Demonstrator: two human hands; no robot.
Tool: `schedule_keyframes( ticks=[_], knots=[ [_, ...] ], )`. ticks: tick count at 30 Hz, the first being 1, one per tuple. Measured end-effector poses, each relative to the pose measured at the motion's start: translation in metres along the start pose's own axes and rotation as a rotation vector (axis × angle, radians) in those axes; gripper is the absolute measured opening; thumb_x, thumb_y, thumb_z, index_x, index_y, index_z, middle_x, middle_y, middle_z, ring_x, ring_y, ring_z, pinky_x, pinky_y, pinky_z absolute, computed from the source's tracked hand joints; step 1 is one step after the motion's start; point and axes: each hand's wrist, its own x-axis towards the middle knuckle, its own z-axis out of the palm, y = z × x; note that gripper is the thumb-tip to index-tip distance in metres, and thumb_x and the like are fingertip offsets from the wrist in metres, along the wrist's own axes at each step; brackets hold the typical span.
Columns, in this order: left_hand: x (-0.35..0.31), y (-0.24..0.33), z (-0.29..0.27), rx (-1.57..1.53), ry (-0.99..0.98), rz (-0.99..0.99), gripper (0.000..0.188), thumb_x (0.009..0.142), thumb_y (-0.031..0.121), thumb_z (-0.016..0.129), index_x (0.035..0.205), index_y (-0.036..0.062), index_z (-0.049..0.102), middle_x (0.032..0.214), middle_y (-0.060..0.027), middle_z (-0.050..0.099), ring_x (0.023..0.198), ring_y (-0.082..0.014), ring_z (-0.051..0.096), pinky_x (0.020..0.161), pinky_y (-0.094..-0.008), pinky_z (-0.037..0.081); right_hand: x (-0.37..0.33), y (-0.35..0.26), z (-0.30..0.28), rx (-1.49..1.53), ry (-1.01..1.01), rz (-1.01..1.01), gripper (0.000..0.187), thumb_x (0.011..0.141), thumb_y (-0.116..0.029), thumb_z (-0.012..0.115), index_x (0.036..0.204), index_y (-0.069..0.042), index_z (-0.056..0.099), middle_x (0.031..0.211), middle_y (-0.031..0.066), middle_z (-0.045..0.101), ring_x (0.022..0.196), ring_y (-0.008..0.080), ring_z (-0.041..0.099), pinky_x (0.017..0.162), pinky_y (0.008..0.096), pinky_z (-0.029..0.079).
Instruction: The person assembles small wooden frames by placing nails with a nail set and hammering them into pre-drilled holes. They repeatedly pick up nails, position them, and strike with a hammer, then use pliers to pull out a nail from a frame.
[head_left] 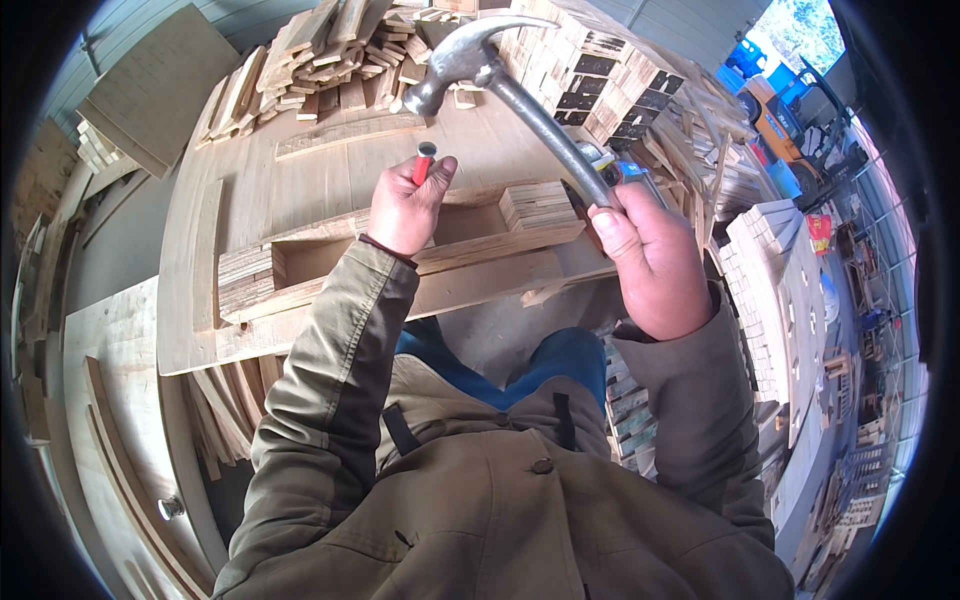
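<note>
My right hand (655,260) is closed round the handle of a steel claw hammer (540,125), which is raised with its head up and to the left. In my left hand (408,208) a red-handled tool (424,162) with a round metal cap stands upright; its lower end is hidden by the fist. Under the left hand lies a long wooden frame (500,247) with open compartments and a stack of slats at each end. The hammer head hangs beyond the red-handled tool, apart from it.
The wooden worktable (250,190) carries a heap of loose wood offcuts (345,50) at the back. Stacked wooden blocks (600,70) rise at the back right. A loose batten (208,255) lies left of the frame. An orange forklift (775,120) stands far right.
</note>
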Motion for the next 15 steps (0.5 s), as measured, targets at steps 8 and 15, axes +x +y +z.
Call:
schedule_keyframes(
  ticks=[8, 15],
  knots=[
    [-0.004, -0.005, -0.006, -0.109, 0.019, -0.018, 0.039, 0.104, 0.026, 0.068, 0.074, 0.0041, 0.056, 0.065, 0.0082, 0.042, 0.063, -0.0048, 0.035, 0.054, -0.0277, 0.032, 0.012, 0.012, 0.003, -0.203, -0.114, -0.02, 0.019, 0.103, -0.018, 0.06, 0.107, 0.0, 0.061, 0.077, 0.0153, 0.061, 0.068, 0.0293, 0.059, 0.065, 0.0383, 0.047],
    [-0.006, 0.0, -0.008, -0.045, 0.001, -0.01, 0.037, 0.104, 0.024, 0.067, 0.076, 0.0022, 0.058, 0.065, 0.0065, 0.044, 0.063, -0.0059, 0.036, 0.055, -0.0281, 0.033, 0.023, -0.006, -0.016, -0.167, -0.015, -0.01, 0.021, 0.1, -0.02, 0.065, 0.102, 0.0, 0.063, 0.073, 0.0172, 0.064, 0.062, 0.0293, 0.061, 0.061, 0.0399, 0.048]
  ],
)
